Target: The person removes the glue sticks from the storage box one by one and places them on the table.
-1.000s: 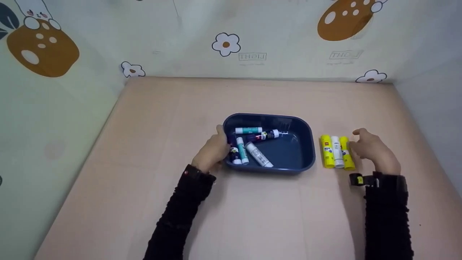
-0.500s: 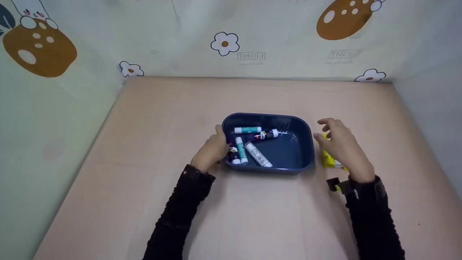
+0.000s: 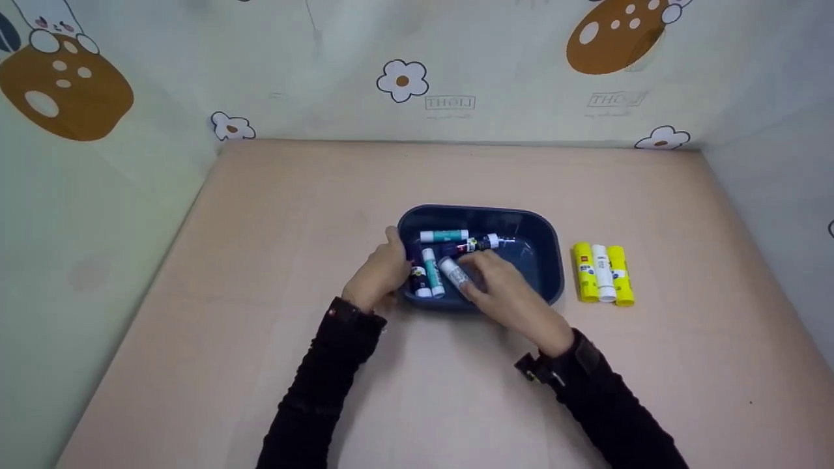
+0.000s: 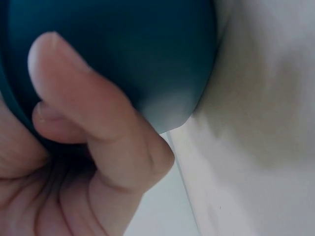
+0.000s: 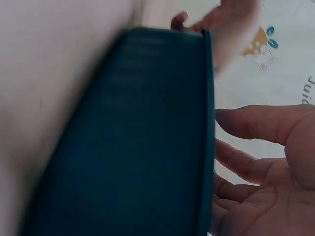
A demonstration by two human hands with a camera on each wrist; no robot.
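Lower centre of head view: right hand (image 3: 505, 293) reaches over near rim of blue tray (image 3: 554, 260), relaxed fingers touching white glue stick (image 3: 454, 271); firm grip cannot be told. Stick looks light, stiff, smooth, apt to roll; best pinched mid-barrel. Left hand (image 3: 378, 273) curls on tray's left rim. Other sticks lie inside tray. Right of tray, on table (image 3: 260, 228), three yellow and white sticks (image 3: 603, 273) in a row. Half a second earlier right hand hovered over that row

3 glue sticks (image 3: 603, 273), flowered wall (image 3: 402, 80)
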